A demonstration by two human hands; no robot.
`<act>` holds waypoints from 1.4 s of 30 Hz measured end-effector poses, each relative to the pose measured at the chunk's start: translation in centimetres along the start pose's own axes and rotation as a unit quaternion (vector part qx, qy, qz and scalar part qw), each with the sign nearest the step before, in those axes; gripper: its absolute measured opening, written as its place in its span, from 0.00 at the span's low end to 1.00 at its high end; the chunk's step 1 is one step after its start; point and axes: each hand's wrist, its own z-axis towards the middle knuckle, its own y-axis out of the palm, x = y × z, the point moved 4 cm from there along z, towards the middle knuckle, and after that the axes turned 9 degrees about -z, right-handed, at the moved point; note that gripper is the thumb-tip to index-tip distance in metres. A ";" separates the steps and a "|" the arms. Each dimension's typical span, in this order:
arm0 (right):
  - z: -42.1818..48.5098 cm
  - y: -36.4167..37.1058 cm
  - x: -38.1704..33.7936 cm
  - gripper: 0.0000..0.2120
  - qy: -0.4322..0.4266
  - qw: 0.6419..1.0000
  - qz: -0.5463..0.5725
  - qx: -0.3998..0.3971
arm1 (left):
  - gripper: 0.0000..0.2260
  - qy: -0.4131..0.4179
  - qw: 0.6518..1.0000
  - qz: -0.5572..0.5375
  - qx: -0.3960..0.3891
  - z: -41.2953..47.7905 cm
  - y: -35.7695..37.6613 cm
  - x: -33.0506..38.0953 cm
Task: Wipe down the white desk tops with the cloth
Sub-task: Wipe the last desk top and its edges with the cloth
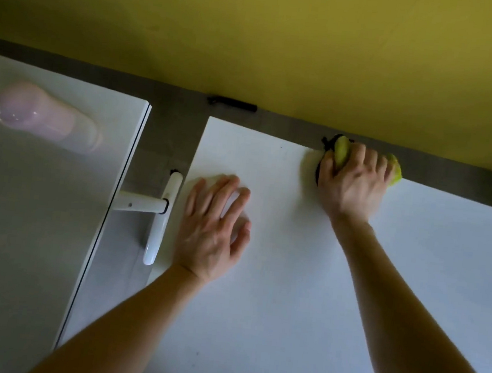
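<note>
Here cloth (341, 150) bunched under right hand (354, 182).

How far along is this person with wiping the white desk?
Done: nothing shows for certain; the white desk top bears no wipe trails. In hand: the right hand grips the yellow cloth at the far edge by the yellow wall, while the left hand rests flat near the left edge. Left: probably the near part, where a dark speck lies. No other desk is in view.
</note>
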 end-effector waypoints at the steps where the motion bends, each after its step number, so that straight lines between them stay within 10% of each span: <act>1: 0.0 0.1 -2.6 0.20 0.013 1.000 -0.003 -0.003 | 0.24 0.002 1.000 -0.001 0.001 0.1 0.0 0.0; 6: -1.6 0.0 -19.5 0.24 -0.202 0.976 0.074 -0.028 | 0.23 -0.015 0.998 0.053 -0.015 0.0 0.1 -0.1; 10: -1.1 0.3 -19.8 0.25 -0.281 0.950 0.133 -0.035 | 0.25 -0.015 0.998 0.059 -0.019 -0.1 -0.2 0.1; 18: 0.1 -1.1 -0.1 0.23 -0.139 0.987 0.079 -0.004 | 0.24 0.004 1.000 0.022 -0.005 0.0 -0.1 0.2; 28: -1.2 0.1 -23.1 0.25 -0.335 0.932 0.125 -0.057 | 0.25 -0.009 0.996 0.086 -0.037 -0.3 0.2 -0.2; 38: -5.4 -2.2 -2.8 0.28 -0.184 0.964 0.191 0.002 | 0.22 -0.007 1.000 0.012 -0.008 0.5 -0.5 0.6; 42: -8.3 -2.2 -5.9 0.32 -0.140 0.981 0.124 -0.049 | 0.22 -0.002 1.000 0.003 0.000 0.3 -0.1 0.0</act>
